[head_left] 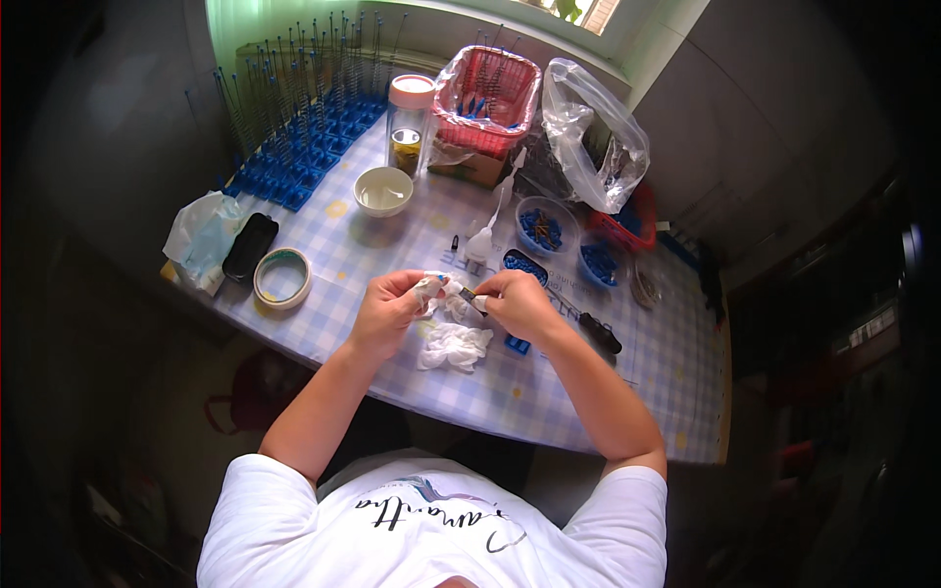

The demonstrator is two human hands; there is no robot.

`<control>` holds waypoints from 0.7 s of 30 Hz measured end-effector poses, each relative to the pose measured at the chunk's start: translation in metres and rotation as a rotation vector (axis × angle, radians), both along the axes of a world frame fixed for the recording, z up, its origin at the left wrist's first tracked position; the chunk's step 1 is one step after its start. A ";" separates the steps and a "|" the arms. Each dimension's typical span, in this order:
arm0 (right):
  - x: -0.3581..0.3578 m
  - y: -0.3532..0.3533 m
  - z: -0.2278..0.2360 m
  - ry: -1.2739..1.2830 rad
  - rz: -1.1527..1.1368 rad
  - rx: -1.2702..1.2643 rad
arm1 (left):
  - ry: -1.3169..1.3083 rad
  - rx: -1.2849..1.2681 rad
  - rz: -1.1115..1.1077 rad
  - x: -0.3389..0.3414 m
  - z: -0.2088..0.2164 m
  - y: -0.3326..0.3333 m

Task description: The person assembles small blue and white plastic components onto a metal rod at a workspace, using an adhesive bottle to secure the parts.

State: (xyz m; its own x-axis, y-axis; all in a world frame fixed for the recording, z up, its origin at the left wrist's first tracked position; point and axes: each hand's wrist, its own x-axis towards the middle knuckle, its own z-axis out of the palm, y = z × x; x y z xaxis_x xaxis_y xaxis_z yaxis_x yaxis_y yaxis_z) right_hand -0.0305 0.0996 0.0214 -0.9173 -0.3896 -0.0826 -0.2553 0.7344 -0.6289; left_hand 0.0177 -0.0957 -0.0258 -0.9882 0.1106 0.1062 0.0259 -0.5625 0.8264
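Observation:
Over the checked tablecloth, my two hands meet near the middle of the table. My left hand (385, 312), with white wrapping around its fingers, pinches a small blue piece (444, 279). From the other side, my right hand (523, 304) grips a small dark tube (469, 293) with a pale end, its tip close to the left fingers. Below them lies a crumpled white tissue (456, 347), with more tissue (452, 308) just behind it. A dark tray of small blue parts (526, 267) sits beyond my right hand. Near that wrist is a blue block (517, 344).
To the left are a tape roll (306, 278), black case (251, 247) and plastic bag (204, 230). Blue bases with upright wires (294, 167) fill the back left. Behind stand a bowl (383, 201), a jar (408, 127) and a red basket (480, 137). Tubs (541, 250) stand right.

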 end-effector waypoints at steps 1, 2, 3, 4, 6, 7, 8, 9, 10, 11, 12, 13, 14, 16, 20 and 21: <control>0.001 0.000 0.000 -0.069 -0.028 0.056 | -0.001 -0.008 0.002 0.000 0.000 0.000; 0.002 0.000 -0.003 -0.068 -0.030 0.053 | 0.000 -0.011 0.000 0.001 0.000 0.001; 0.003 0.001 -0.007 0.070 0.015 0.076 | -0.005 -0.012 -0.004 0.001 -0.001 0.001; 0.004 0.003 -0.009 0.208 0.059 0.100 | -0.010 -0.012 -0.008 0.001 -0.001 0.002; 0.007 0.006 -0.001 0.299 0.058 0.110 | -0.007 -0.007 -0.023 0.001 -0.002 0.002; 0.009 0.010 0.005 0.389 0.058 0.122 | -0.003 0.000 -0.037 0.001 -0.003 0.003; 0.014 0.015 0.017 0.387 0.052 0.125 | -0.005 0.002 -0.044 0.000 -0.003 0.004; 0.019 0.020 0.031 0.403 0.054 0.088 | -0.013 -0.009 -0.039 0.001 -0.002 0.004; 0.023 0.027 0.044 0.418 0.055 0.052 | -0.020 -0.020 -0.037 0.001 -0.002 0.004; 0.030 0.035 0.054 0.414 0.048 0.058 | -0.024 -0.015 -0.045 0.001 -0.001 0.003; 0.037 0.044 0.060 0.372 0.059 0.116 | -0.026 -0.020 -0.040 0.002 -0.002 0.002; 0.043 0.053 0.062 0.329 0.070 0.174 | -0.029 -0.025 -0.035 0.002 -0.002 0.000; 0.049 0.064 0.061 0.323 0.057 0.184 | -0.033 -0.017 -0.050 0.003 -0.001 0.001; 0.060 0.082 0.049 0.306 0.151 0.400 | -0.007 -0.023 -0.027 0.004 0.000 -0.002; 0.085 0.103 0.013 0.653 0.211 0.597 | 0.003 -0.043 -0.068 0.001 0.002 0.004; 0.087 0.107 0.000 0.749 0.218 0.574 | 0.004 -0.046 -0.065 0.001 0.001 0.004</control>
State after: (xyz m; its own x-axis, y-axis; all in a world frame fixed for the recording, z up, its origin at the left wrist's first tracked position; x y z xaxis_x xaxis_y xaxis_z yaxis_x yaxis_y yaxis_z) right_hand 0.0564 0.2064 0.0215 -0.7218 -0.6402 0.2628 -0.6111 0.7679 0.1921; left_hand 0.0189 -0.0918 -0.0243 -0.9784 0.1789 0.1039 -0.0056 -0.5249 0.8511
